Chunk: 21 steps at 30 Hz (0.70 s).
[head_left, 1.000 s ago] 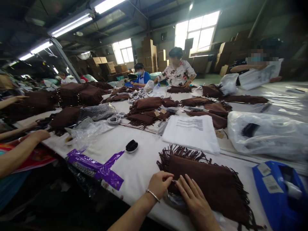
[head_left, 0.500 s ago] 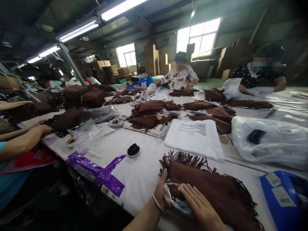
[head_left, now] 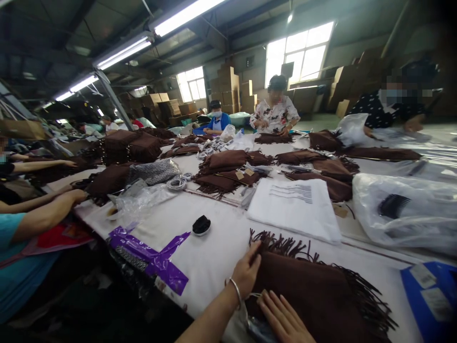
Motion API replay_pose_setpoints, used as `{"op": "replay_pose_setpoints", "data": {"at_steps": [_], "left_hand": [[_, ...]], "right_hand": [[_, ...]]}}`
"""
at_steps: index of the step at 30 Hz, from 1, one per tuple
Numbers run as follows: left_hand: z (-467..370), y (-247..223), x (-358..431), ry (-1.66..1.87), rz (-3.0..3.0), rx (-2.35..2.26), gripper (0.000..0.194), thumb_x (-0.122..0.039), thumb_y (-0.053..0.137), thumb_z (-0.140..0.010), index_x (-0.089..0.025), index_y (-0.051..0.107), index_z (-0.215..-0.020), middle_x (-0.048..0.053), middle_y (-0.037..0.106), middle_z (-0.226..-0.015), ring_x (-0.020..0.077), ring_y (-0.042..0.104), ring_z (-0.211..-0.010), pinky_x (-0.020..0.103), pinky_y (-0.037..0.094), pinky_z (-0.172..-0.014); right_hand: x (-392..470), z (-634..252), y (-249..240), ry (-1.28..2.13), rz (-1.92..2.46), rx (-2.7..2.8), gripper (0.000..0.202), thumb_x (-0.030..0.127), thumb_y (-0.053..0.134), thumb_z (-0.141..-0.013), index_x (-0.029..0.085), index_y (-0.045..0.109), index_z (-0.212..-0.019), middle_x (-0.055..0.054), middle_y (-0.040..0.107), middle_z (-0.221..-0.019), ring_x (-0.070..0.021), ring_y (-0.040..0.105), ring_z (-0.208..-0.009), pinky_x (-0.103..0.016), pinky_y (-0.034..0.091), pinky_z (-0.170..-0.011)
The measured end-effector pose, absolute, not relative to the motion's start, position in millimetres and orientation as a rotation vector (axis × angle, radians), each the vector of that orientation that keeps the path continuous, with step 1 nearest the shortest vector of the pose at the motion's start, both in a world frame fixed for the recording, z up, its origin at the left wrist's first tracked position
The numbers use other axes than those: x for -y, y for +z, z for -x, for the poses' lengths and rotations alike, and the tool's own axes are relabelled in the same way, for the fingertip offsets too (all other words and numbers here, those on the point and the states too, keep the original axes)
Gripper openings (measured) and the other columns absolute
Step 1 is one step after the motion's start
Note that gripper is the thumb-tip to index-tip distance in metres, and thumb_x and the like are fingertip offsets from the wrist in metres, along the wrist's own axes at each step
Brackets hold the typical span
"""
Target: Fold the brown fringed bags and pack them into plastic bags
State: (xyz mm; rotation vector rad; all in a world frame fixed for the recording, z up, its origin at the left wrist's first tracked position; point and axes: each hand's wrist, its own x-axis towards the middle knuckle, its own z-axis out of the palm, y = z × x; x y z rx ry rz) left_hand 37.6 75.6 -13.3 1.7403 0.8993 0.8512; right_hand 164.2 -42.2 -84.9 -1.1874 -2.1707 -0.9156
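Note:
A brown fringed bag (head_left: 314, 288) lies flat in front of me on the white-covered table. My left hand (head_left: 247, 270) has its fingers closed over the bag's far left corner, beside the fringe; a bangle is on that wrist. My right hand (head_left: 282, 318) rests flat on the bag's near left part, fingers stretched out. Partly beneath its fingertips is a small tan tag (head_left: 263, 296) on a white string. Clear plastic wrapping (head_left: 259, 328) shows between my two wrists, partly hidden by the right hand.
A folded white sheet (head_left: 293, 209) lies beyond the bag. A black item in a small white dish (head_left: 202, 225) is to the left, near purple tape (head_left: 153, 259). A blue box (head_left: 426, 290) and a plastic bag (head_left: 421, 209) are at right. Co-workers sit around more brown bags.
My left hand has moved away from the plastic wrapping, up to the bag's far left corner. The right hand has slid slightly nearer me. The view has shifted a little.

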Motion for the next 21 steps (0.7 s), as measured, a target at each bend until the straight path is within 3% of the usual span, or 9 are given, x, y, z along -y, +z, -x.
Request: {"op": "replay_pose_setpoints", "data": {"at_steps": [3, 6, 8, 13, 15, 18, 21], "left_hand": [[-49, -16, -68, 0.48, -2.325, -1.025, 0.057, -0.033, 0.051, -0.085, -0.013, 0.039, -0.137, 0.01, 0.028, -0.147, 0.0279, 0.013, -0.139, 0.052, 0.008, -0.115], [-53, -20, -64, 0.295, -2.528, -1.053, 0.06, -0.038, 0.046, -0.089, -0.012, 0.031, -0.14, 0.012, 0.021, -0.149, 0.0281, 0.011, -0.139, 0.054, 0.013, -0.114], [-54, -22, -61, 0.292, -2.601, -1.017, 0.058, -0.04, 0.043, -0.091, -0.014, 0.03, -0.141, 0.011, 0.021, -0.149, 0.0279, 0.012, -0.139, 0.054, 0.017, -0.113], [-66, -26, -49, 0.337, -2.852, -0.881, 0.056, -0.029, 0.045, -0.091, -0.022, 0.025, -0.143, 0.008, 0.02, -0.15, 0.0292, 0.011, -0.139, 0.059, 0.021, -0.11], [-73, -29, -41, 0.297, -2.96, -0.72, 0.061, -0.03, 0.049, -0.089, -0.023, 0.023, -0.144, 0.008, 0.021, -0.15, 0.0314, 0.012, -0.139, 0.061, 0.022, -0.109], [-84, -40, -30, 0.186, -3.069, -0.33, 0.08, -0.048, 0.057, -0.082, -0.02, 0.017, -0.145, 0.012, 0.02, -0.149, 0.0366, 0.014, -0.137, 0.063, 0.024, -0.106], [-95, -61, -22, 0.097, -3.143, -0.038, 0.085, -0.052, 0.055, -0.082, -0.014, 0.012, -0.146, 0.016, 0.02, -0.148, 0.0375, 0.017, -0.136, 0.06, 0.027, -0.106]], "right_hand": [[44, -168, -85, -0.943, 1.12, 2.156, 0.042, 0.024, 0.037, -0.089, 0.019, 0.048, -0.129, 0.002, 0.06, -0.123, -0.0131, 0.058, -0.107, -0.024, 0.049, -0.084], [50, -188, -80, -0.939, 1.076, 2.199, 0.043, 0.038, 0.042, -0.09, 0.023, 0.048, -0.129, 0.005, 0.057, -0.127, -0.0131, 0.055, -0.111, -0.024, 0.049, -0.083], [57, -210, -80, -0.834, 1.246, 2.183, 0.05, 0.043, 0.045, -0.088, 0.023, 0.042, -0.133, 0.004, 0.051, -0.134, -0.0156, 0.049, -0.12, -0.027, 0.049, -0.088], [76, -268, -104, -0.397, 1.911, 1.825, 0.06, 0.042, 0.044, -0.089, 0.024, 0.024, -0.142, -0.004, 0.039, -0.143, -0.0204, 0.036, -0.131, -0.04, 0.044, -0.099], [83, -285, -111, -0.349, 2.009, 1.692, 0.057, 0.042, 0.045, -0.089, 0.025, 0.028, -0.141, -0.004, 0.04, -0.142, -0.0229, 0.035, -0.131, -0.044, 0.044, -0.1], [104, -299, -114, -0.33, 2.03, 1.468, 0.052, 0.037, 0.045, -0.089, 0.023, 0.036, -0.137, -0.006, 0.039, -0.143, -0.0268, 0.032, -0.133, -0.048, 0.044, -0.1], [138, -292, -117, -0.125, 1.856, 1.268, 0.044, 0.033, 0.045, -0.089, 0.026, 0.044, -0.132, -0.004, 0.045, -0.139, -0.024, 0.04, -0.128, -0.043, 0.042, -0.101]]}}
